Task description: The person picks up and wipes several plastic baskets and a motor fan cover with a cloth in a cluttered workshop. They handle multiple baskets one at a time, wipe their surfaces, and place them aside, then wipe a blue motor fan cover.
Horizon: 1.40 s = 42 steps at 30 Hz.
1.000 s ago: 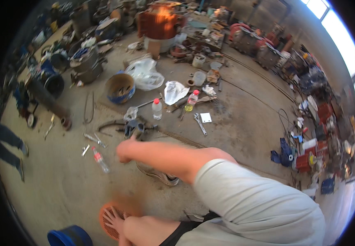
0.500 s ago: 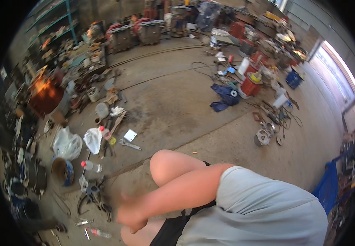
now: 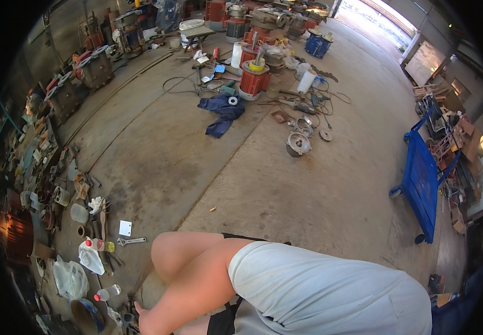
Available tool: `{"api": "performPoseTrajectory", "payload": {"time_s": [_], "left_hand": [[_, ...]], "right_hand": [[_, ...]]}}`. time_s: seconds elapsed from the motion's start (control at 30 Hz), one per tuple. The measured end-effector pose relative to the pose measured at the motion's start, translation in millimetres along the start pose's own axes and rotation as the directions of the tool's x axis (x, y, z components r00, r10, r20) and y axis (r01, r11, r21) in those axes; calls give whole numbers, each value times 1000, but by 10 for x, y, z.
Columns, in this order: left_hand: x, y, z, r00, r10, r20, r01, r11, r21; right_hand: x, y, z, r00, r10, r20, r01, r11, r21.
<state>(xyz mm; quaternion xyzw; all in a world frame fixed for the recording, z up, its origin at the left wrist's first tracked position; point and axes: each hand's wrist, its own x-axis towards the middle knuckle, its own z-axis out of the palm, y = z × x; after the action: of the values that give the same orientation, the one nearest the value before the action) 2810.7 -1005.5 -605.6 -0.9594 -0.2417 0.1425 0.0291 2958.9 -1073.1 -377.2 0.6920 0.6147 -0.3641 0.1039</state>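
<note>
Nearby, white square card (image 3: 125,228) flat on floor, beside wrench (image 3: 131,241).

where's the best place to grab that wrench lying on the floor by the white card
Probably by its handle. The wrench lies flat on the concrete floor, its head pointing left toward the bottle and its plain handle pointing right into open floor. Coming from above at the right end looks clearest, pinching across the narrow shaft, away from the white card just above it.
</note>
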Motion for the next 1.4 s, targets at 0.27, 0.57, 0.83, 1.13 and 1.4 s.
{"api": "performPoseTrajectory", "payload": {"time_s": [0.27,0.57,0.83,1.13,1.4], "left_hand": [[83,-49,61,1000,-1,20,1,1000,3],[-264,-420,328,995,-101,5,101,993,-55],[-1593,-1163,1236,886,-451,106,461,882,-100],[-2532,-1541,1631,533,-660,530,816,566,-116],[-2404,-1653,1533,525,-658,539,771,636,26]], "right_hand": [[137,205,241,993,112,31,-115,989,98],[78,78,315,997,57,-45,-51,992,118],[-765,412,995,702,317,-637,103,841,532],[-3384,72,2060,-207,739,-642,198,674,712],[-5149,1294,3636,-688,705,-173,151,372,916]]}}
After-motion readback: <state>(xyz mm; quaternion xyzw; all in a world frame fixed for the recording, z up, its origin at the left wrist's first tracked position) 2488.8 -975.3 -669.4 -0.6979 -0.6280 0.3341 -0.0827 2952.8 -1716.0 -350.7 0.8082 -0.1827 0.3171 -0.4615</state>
